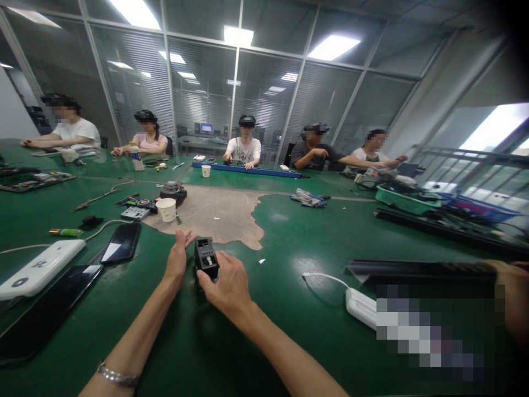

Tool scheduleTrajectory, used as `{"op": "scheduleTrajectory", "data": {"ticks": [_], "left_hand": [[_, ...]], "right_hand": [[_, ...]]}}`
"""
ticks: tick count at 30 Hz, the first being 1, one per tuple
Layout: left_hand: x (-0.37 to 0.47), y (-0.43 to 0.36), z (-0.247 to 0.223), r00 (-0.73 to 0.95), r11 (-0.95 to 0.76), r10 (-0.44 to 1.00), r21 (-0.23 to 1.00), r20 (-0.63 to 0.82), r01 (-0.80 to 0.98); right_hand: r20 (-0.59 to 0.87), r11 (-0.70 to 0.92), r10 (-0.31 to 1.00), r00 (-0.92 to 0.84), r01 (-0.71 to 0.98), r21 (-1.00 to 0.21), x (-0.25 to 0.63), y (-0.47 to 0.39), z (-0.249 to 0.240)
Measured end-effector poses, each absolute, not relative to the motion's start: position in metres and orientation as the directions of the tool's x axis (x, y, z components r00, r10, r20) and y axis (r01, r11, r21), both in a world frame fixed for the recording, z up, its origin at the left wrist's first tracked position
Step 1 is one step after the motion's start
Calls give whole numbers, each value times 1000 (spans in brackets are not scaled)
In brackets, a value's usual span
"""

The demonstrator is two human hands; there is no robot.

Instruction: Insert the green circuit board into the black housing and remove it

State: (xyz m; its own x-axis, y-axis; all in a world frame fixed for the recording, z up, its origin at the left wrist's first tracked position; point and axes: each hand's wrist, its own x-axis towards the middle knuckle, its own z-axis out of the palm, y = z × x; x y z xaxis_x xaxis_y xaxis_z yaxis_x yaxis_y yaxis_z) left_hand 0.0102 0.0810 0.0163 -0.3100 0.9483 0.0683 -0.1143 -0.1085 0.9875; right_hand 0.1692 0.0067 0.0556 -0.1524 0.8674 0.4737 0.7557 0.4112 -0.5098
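In the head view, a small black box-shaped plastic device point(205, 255) with slots and a small metallic part on its top face stands near the middle of the green table point(285, 314). My right hand point(232, 284) grips it from the right, thumb on the near side and fingers on the far side. To the left of the device is my left hand point(177, 256), fingers stretched out and nothing in them. A small gap shows between that hand and the device. The device's underside is hidden.
A white paper cup point(166, 210) and loose electronic parts point(136, 212) lie beyond my left hand. A phone point(121, 242) and a white power strip point(43, 268) lie left. At right are another white power strip point(361, 307) and a dark bar point(421, 270). Several people sit opposite.
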Motion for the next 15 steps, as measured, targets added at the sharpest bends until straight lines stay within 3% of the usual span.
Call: {"op": "scheduleTrajectory", "data": {"ticks": [15], "left_hand": [[17,75,15,-250,-89,965,995,76,-38]], "right_hand": [[413,436,879,-240,755,-489,168,-3,32]]}}
